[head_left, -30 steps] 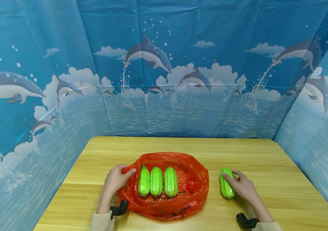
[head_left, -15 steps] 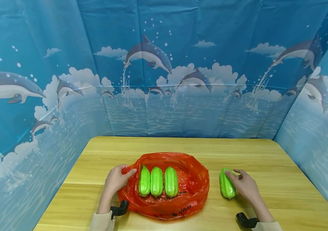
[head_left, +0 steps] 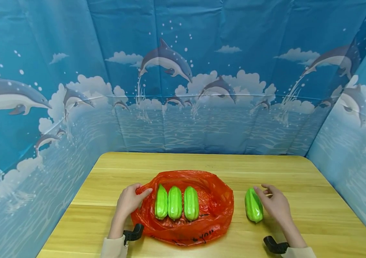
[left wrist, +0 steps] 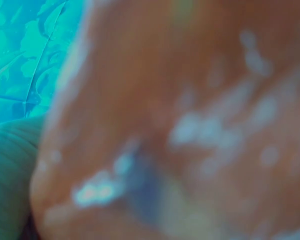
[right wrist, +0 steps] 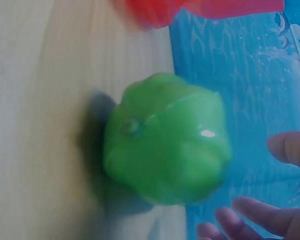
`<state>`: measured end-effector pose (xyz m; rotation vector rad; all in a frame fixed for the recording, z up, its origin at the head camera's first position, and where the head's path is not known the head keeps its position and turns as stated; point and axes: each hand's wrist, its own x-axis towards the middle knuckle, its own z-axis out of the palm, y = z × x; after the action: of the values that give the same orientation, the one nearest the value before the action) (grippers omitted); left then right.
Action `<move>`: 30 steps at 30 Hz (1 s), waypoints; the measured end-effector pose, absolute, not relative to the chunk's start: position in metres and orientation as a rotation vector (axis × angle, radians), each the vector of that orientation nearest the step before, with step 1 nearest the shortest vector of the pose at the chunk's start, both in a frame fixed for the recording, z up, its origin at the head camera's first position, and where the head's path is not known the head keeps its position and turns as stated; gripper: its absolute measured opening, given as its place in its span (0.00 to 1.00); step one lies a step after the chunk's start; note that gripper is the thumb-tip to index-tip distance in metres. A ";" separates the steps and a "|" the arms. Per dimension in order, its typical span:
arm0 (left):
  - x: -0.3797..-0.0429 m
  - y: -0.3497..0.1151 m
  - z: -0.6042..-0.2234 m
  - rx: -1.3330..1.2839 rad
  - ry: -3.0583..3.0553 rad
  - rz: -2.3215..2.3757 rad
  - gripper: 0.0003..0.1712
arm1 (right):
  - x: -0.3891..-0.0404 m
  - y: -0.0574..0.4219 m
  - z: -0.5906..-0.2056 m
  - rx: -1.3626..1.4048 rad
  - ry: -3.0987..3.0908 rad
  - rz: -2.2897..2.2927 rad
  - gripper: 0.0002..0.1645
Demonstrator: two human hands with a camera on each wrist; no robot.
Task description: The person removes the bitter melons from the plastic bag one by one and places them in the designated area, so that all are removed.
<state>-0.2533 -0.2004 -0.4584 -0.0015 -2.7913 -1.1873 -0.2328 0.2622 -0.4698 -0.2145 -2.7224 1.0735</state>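
A red plastic bag (head_left: 212,222) lies spread open on the wooden table. Three glossy, ridged green gourds stand side by side within its rim, the middle gourd (head_left: 174,203) close to the left one. My left hand (head_left: 127,202) pinches the bag's left edge between thumb and fingers. In the left wrist view the blurred bag (left wrist: 155,100) fills most of the picture and the fingers cannot be made out. Another green gourd (head_left: 253,206) lies on the table right of the bag. Beside it, my right hand (head_left: 276,205) has its fingers spread and loose, apart from the gourd in the right wrist view.
The pale wooden table (head_left: 318,200) has rounded far corners. A blue curtain (head_left: 176,136) printed with dolphins stands behind it and on both sides. Dark cameras (head_left: 133,233) are strapped to both wrists.
My right hand has let go of the lone gourd and shifted slightly right and up, its thumb moving off the top. The left hand and bag stay put.
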 end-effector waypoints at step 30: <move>-0.253 -0.199 -0.458 -0.009 -2.785 -1.184 0.20 | -0.224 0.230 -0.428 0.010 -2.455 1.051 0.26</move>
<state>-0.2532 -0.1991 -0.4582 -0.0091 -2.7851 -1.1841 -0.2240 0.2300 -0.4279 0.0103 -2.4551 1.0511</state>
